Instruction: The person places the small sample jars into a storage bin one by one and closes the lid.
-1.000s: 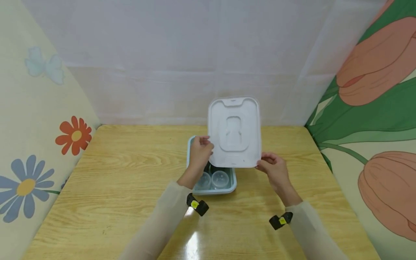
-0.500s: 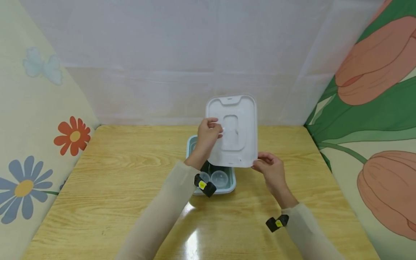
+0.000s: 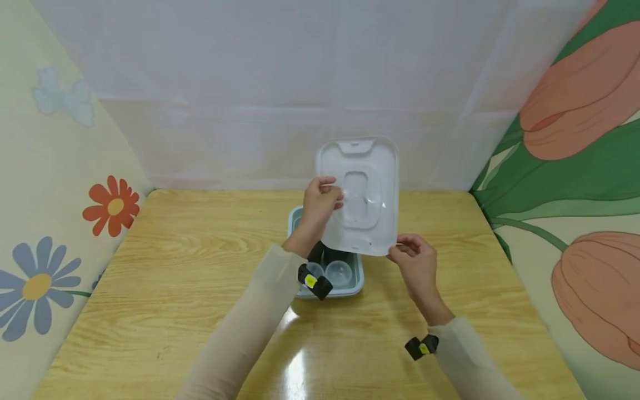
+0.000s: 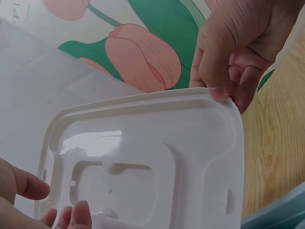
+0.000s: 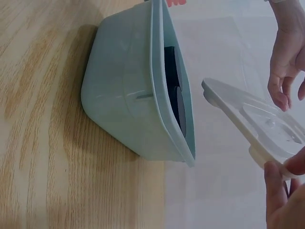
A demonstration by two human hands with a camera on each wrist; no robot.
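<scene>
A white plastic lid (image 3: 372, 197), rectangular with rounded corners and a moulded recess, is held up tilted above a pale blue box (image 5: 121, 83). My right hand (image 3: 417, 266) pinches the lid's lower right corner between thumb and fingers, as the left wrist view also shows. My left hand (image 3: 319, 211) hovers in front of the lid's left part, its fingers loosely bent and apart from the surface in the right wrist view. Inside the box are round clear plastic pieces (image 3: 339, 273) and dark objects (image 5: 172, 71); the lid and left arm hide part of the contents.
The box stands on a wood-grain table (image 3: 200, 266), near its middle. A white sheet (image 3: 240, 100) hangs behind the table. Flower-printed panels (image 3: 595, 278) stand along both sides.
My left hand has released the lid's left edge and moved up and right in front of it. The lid has tilted slightly; my right hand keeps its corner, shifted a little left.
</scene>
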